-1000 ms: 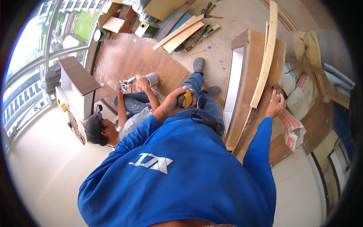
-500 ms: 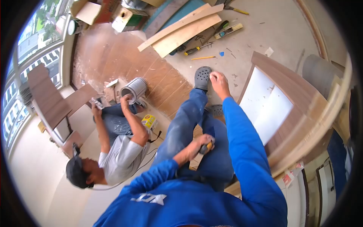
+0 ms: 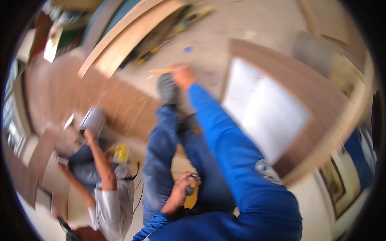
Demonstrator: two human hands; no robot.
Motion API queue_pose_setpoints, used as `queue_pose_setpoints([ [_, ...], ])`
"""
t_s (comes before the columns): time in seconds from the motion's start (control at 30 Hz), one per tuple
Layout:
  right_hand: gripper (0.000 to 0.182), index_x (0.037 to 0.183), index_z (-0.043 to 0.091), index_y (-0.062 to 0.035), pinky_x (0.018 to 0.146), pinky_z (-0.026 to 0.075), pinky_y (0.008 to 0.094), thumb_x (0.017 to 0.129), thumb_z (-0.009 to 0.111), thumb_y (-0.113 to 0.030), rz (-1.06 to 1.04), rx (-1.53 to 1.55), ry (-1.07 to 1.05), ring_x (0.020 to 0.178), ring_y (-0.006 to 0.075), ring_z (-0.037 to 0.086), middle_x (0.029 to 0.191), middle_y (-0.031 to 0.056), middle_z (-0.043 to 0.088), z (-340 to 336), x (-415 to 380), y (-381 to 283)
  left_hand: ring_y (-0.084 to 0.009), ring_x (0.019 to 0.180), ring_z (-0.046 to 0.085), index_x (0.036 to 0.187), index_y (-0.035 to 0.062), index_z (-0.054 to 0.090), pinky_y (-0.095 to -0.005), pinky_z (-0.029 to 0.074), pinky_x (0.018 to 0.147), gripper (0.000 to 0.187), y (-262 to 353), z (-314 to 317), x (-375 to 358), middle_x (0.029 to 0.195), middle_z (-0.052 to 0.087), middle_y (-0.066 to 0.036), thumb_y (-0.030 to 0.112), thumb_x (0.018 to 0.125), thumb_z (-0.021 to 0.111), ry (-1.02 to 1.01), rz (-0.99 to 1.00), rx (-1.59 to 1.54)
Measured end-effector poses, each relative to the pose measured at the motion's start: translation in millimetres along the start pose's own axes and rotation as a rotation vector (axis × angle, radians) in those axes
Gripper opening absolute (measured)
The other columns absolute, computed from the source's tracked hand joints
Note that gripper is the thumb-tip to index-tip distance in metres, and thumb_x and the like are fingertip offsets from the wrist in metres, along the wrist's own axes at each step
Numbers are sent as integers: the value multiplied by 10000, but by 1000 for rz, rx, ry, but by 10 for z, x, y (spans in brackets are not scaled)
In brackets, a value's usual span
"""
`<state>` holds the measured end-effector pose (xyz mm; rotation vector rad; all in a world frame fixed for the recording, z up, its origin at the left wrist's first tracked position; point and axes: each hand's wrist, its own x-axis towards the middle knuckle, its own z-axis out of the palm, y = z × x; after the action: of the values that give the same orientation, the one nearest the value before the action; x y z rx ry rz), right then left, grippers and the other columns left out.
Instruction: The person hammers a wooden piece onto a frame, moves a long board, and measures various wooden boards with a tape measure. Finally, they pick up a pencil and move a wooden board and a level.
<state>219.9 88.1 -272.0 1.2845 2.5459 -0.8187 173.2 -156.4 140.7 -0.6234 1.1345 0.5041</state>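
My right hand [image 3: 183, 75] reaches forward and down over the floor, its fingers closed at the right end of a yellow pencil [image 3: 160, 71]. The pencil points left from the fingertips, just past the toe of my grey clog [image 3: 167, 89]. Motion blur smears the fingers. Over my lap, my left hand [image 3: 180, 189] is wrapped round a yellow-and-black hand tool [image 3: 191, 197]; its exact kind is not clear. The dark end shows above my fingers and the yellow part hangs below them.
To the left, a co-worker [image 3: 114, 197] in a grey shirt sits holding a grey ribbed bucket [image 3: 93, 120]. Wooden boards [image 3: 132, 36] lie ahead near a screwdriver [image 3: 146, 58] and a blue scrap [image 3: 187, 49]. A wood-framed white panel [image 3: 261, 108] stands at right.
The view has swung right and closer to the floor. My right hand has moved from above the clog to the pencil and closed at its end. My left hand keeps its tool.
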Motion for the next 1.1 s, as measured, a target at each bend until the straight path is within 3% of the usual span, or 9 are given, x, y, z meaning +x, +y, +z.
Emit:
queue_pose_setpoints([
  [0.1, 302, 1209, 567, -2, 813, 529, 563, 950, 479, -130, 393, 447, 3, 903, 476, 655, 1009, 263, 678, -840, -671, -523, -273, 909, 654, 1199, 13, 539, -391, 521, 872, 361, -184, -72, 147, 982, 668, -169, 265, 941, 543, -184, 6, -46],
  [0.2, 244, 1181, 583, -33, 773, 537, 537, 954, 533, -106, 333, 760, 219, 866, 490, 639, 951, 288, 652, -2189, -1471, -1241, -282, 906, 657, 1179, 22, 533, -394, 537, 840, 329, -30, 75, -37, 965, 668, -170, 247, 940, 533, -274, 15, 32],
  [0.4, 277, 1258, 632, -38, 735, 591, 278, 995, 598, -118, 515, 1996, 160, 778, 64, 625, 910, -18, 601, -4490, -3212, -2179, -275, 855, 680, 1123, 44, 590, -413, 563, 775, 300, 492, 380, -901, 948, 679, -138, 295, 966, 544, -356, 111, 139],
  [0.53, 257, 1202, 632, -12, 803, 603, 351, 1019, 609, -192, 390, 2080, 399, 799, 117, 638, 947, 37, 603, -5383, -4259, -2189, -210, 814, 663, 1166, 65, 602, -312, 539, 699, 345, 857, 921, -2215, 925, 686, -115, 363, 993, 585, -439, 291, 586],
  [0.6, 256, 1120, 645, -29, 756, 573, 348, 1041, 590, -266, 445, 1745, 689, 814, 100, 588, 876, 6, 583, -5793, -4676, -2173, -182, 835, 645, 1226, 67, 597, -297, 526, 704, 344, 838, 1344, -2972, 950, 680, -94, 316, 988, 596, -409, 534, 818],
  [0.7, 210, 1041, 601, -65, 668, 479, 271, 1061, 548, -267, -46, 1731, 998, 723, 98, 499, 840, 7, 541, -6955, -5469, -2319, -139, 927, 600, 1289, 57, 577, -265, 483, 808, 382, 687, 2191, -4224, 1052, 667, -85, 269, 973, 608, -507, 981, 992],
  [0.77, 171, 1078, 580, -10, 553, 404, 261, 1023, 547, -168, -275, 1327, 1341, 649, 104, 431, 855, 60, 523, -7464, -5998, -2423, -127, 1008, 566, 1318, 51, 572, -255, 444, 890, 435, 579, 2665, -5130, 1157, 646, -107, 252, 936, 630, -651, 1422, 1238],
  [0.9, 180, 1083, 583, -11, 570, 409, 265, 1015, 559, -176, -697, 496, 1638, 669, 109, 440, 868, 62, 530, -8415, -6956, -2726, -278, 1042, 633, 1361, -29, 480, -387, 514, 888, 608, 423, 3461, -6134, 1219, 618, -239, 199, 831, 674, -1235, 2210, 736],
  [1.1, 197, 1090, 587, -11, 595, 416, 271, 1003, 577, -187, -768, -164, 1630, 699, 117, 453, 887, 64, 541, -9206, -7218, -3302, -280, 1040, 635, 1355, -27, 488, -389, 515, 889, 589, 728, 4331, -7113, 1208, 625, -235, 208, 844, 663, -1919, 2375, 799],
])
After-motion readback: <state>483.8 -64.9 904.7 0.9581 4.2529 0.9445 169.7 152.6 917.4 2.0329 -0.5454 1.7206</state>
